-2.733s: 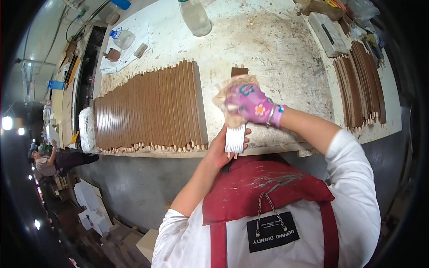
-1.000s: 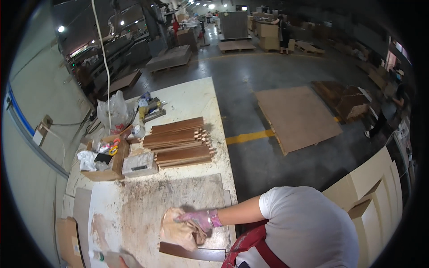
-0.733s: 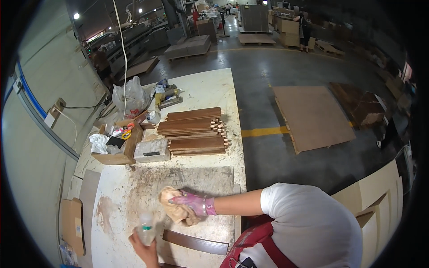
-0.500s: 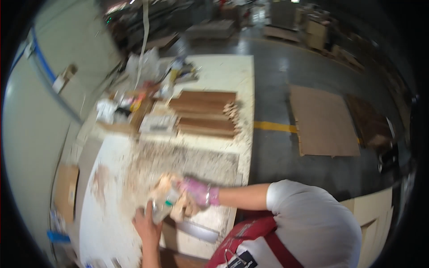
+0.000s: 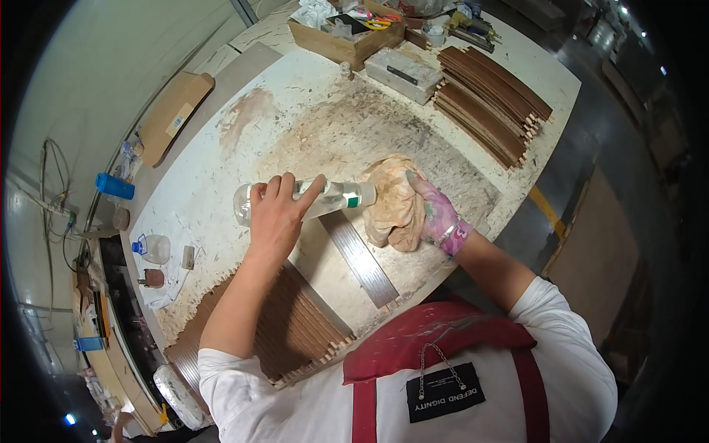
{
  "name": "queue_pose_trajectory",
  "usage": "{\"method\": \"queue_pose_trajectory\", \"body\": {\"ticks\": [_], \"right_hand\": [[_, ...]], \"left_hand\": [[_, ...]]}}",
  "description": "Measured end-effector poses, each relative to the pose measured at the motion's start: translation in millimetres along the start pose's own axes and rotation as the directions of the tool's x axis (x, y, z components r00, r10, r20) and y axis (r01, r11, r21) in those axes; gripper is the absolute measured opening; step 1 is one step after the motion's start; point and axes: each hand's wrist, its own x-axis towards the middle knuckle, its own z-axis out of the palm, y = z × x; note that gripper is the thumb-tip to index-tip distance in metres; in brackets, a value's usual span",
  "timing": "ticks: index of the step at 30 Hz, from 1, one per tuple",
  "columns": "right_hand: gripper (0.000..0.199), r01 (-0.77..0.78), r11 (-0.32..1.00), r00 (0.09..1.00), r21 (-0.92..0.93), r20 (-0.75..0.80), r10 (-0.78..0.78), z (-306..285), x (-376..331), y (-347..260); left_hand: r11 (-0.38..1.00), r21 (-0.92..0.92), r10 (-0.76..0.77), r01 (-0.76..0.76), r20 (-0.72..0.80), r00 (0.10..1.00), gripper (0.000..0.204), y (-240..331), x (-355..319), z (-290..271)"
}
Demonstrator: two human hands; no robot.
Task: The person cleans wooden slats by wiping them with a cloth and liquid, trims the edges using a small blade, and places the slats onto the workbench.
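My left hand (image 5: 277, 214) wraps round a clear plastic bottle (image 5: 336, 196) of clear liquid. The bottle is tipped nearly level, its mouth against a bunched tan cloth (image 5: 391, 210). My right hand (image 5: 441, 214), in a pink patterned glove, grips that cloth from its right side; some fingers are hidden behind the folds. Just below the cloth, a single shiny wooden slat (image 5: 362, 262) lies on the stained white table (image 5: 310, 125). Beneath my left forearm, many brown slats (image 5: 299, 325) lie side by side near the table's front edge.
Brown slats (image 5: 495, 103) are stacked at the far right beside a grey block (image 5: 402, 74). A wooden box (image 5: 332, 46) of odds and ends stands at the back. Left are a blue-capped clear jug (image 5: 155, 249), a blue bottle (image 5: 114, 186) and a cardboard piece (image 5: 173, 122).
My view has swung down and toward the left, so the near slats now show. Both hands still hold the bottle and the cloth; the bottle now points to the right into the cloth.
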Motion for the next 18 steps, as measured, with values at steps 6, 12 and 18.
{"method": "queue_pose_trajectory", "body": {"ticks": [6, 12, 18], "right_hand": [[0.057, -0.11, 0.993, 0.986, -0.052, -0.134, 0.102, 18.5, -19.6, -3.1], [0.035, -0.244, 0.968, 0.961, -0.066, -0.149, 0.232, 29.8, 11.0, 24.3], [0.046, -0.189, 0.981, 0.982, -0.041, -0.028, 0.188, 46.9, 52.0, 30.5]], "left_hand": [[0.999, -0.043, -0.024, 0.023, -0.039, 0.999, 0.059, -5.8, 3.0, -2.0], [0.995, -0.022, -0.093, 0.094, 0.042, 0.995, 0.06, -18.4, -23.8, 9.9], [0.947, -0.202, -0.246, 0.251, 0.052, 0.968, 0.069, -42.8, -22.3, 44.0]]}}
